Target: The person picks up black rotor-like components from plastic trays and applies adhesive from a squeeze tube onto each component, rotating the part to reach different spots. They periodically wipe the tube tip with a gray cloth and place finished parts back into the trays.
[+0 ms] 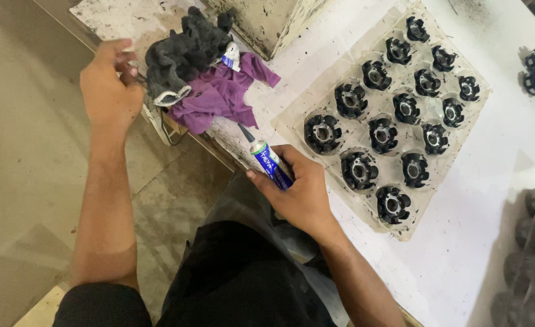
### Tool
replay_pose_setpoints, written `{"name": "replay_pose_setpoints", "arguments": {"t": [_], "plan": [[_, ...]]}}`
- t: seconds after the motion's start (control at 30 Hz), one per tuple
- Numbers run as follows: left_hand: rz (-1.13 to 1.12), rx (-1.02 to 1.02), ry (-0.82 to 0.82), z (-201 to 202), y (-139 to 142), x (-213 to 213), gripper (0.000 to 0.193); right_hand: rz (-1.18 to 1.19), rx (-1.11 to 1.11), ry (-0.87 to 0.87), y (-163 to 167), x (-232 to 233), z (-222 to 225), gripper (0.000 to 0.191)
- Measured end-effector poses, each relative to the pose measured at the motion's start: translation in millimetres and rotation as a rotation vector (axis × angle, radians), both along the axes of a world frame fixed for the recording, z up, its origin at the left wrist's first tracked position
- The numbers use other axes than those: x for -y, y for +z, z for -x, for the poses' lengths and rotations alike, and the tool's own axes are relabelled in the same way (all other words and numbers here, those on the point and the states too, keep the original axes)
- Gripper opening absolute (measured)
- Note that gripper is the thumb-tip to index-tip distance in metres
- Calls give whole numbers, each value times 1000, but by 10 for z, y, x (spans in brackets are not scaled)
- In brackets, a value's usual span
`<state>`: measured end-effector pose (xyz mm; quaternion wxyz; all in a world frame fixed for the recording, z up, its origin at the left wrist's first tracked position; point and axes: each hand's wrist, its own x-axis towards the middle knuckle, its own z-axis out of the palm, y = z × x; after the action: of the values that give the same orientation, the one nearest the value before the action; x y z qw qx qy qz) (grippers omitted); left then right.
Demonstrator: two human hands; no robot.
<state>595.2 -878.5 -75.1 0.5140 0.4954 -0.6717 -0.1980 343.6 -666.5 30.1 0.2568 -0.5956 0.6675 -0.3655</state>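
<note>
- At the near edge of the white tabletop (pixel 473 200), I see my right hand (pixel 301 191) wrapped around a small tube (pixel 269 160) with a blue label, its dark pointed nozzle aimed up and to the left toward the rags.
- The grip of that hand is pressed together on the tube, thumb along its lower side, fingers curled over it.
- My left hand (pixel 110 85) is raised over the table's left edge, just beside a dark grey cloth (pixel 180 51); the fingertips are pinched together, possibly on something small and pale, but I cannot tell what it is.
- The grey cloth lies on top of a purple cloth (pixel 222 97), both bunched at the corner of the tabletop.
- To the right of the tube sits a clear plastic tray (pixel 292 121) set at a slant, holding rows of black round parts (pixel 323 133) with shiny metal centres, one in each pocket.
- A second tray of grey parts (pixel 534 254) shows at the right edge, in shadow.
- Below the table edge I see a bare concrete floor (pixel 25 151).
</note>
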Motion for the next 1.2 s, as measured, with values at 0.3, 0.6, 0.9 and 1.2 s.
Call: {"name": "replay_pose_setpoints", "arguments": {"t": [0.3,0.6,0.9,1.2], "plan": [[-26,98,-63,128,-52,131,26,65,28,82,-99,113,8,34],[46,193,-50,135,-40,211,50,89,15,93,-68,268,-17,35],[289,16,13,241,181,-151,31,66,-5,42,-9,427,-105,32],[-130,-724,-475,712,293,-802,39,269,-223,71,-17,501,-140,31]]}}
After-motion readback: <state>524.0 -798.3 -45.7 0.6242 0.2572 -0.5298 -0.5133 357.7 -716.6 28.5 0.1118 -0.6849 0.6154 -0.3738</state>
